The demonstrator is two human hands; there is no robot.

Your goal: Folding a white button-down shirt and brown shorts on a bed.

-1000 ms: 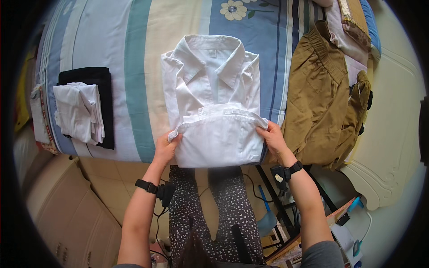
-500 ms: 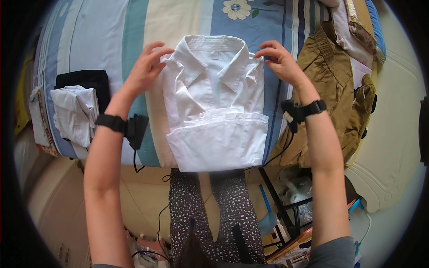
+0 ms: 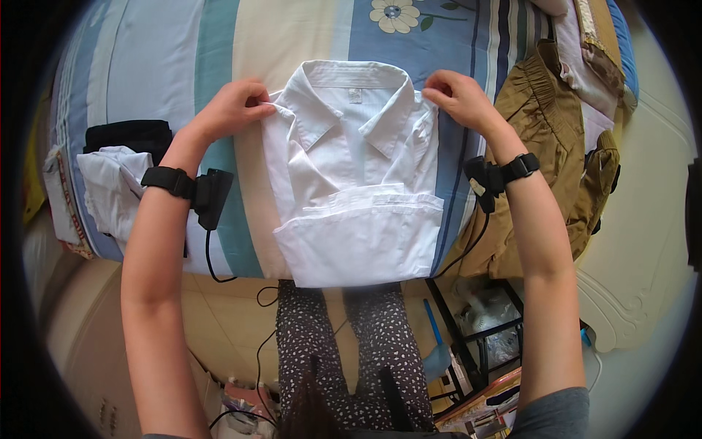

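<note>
Grip: your left hand (image 3: 234, 108) and right hand (image 3: 462, 102) (previously spread) now pinch 2 shoulders of the white shirt (image 3: 357, 238), securing its collar end; its folded end meets the near edge of the bed (image 3: 248, 241).

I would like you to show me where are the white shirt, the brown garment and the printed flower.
White shirt (image 3: 354, 173): head view, on its front, below the collar.
Brown garment (image 3: 561, 150): head view, below its gathered waistband.
Printed flower (image 3: 393, 13): head view, at its centre.

Left head-worn fisheye, wide upright view, looking down on white shirt (image 3: 355, 172) and bed (image 3: 252, 44), fairly near
</note>
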